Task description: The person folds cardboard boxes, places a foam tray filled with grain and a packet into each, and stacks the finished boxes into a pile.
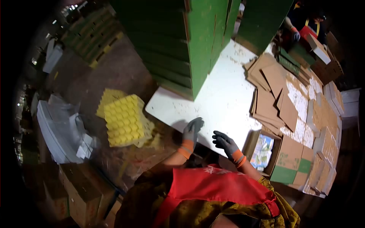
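I'm seeing my right hand (225, 143) lying spread and empty on the white table (224, 95), sitting nearer the open carton (249, 143) just right of it, left hand (192, 131) empty too.

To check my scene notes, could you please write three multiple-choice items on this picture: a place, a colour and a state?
1. Where is the yellow tray stack? A on the white table; B off the table, to its left; C in a box.
2. What colour is the tall cardboard stack? A green; B blue; C red.
3. What does the left hand hold? A a box; B nothing; C a tray.
Answers: B, it sits beside the table edge; A, its sides are green; B, its fingers lie flat and empty.
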Demonstrator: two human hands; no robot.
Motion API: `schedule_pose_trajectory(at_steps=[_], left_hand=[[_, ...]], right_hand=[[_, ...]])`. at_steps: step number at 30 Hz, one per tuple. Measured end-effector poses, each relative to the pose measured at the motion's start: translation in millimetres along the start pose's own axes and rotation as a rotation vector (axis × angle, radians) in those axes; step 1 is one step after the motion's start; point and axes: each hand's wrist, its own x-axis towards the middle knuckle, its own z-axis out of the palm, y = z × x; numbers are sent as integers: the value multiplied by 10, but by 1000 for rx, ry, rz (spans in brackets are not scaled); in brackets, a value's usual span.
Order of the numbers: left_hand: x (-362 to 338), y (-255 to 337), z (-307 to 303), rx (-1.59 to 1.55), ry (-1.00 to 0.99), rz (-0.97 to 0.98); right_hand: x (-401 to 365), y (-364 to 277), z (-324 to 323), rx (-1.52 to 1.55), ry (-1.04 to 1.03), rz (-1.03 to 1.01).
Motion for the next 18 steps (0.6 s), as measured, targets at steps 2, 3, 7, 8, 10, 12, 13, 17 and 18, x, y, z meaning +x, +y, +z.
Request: schedule_pose_trajectory(at_steps=[2,3,7,8,10,12,13,17,18], left_hand=[[-397,-143,263,30,-82,-157],[-496,-276,324,13,-161,-130],[-752,-340,667,28,-273,-122],[-763,-385,738,106,-303,-16],[-868,-405,956,272,-358,111],[-1016,-385,1373,338,-421,153],[-1098,-463,1609,320,-446,170],[-1705,-997,2653,399,-565,114],[-1812,-1181,2955,412,-584,118]], right_hand=[[-253,57,-49,47,62,16],[-366,98,-89,70,81,4],[-826,94,-275,46,118,-23],[-926,129,-348,60,125,-61],[-1163,109,-579,-72,81,-145],[-1513,155,-854,-164,108,-254],[-1700,197,-1022,-154,139,-307],[-2654,108,-2130,-343,360,-441],[-2859,208,-2575,-395,482,-464]])
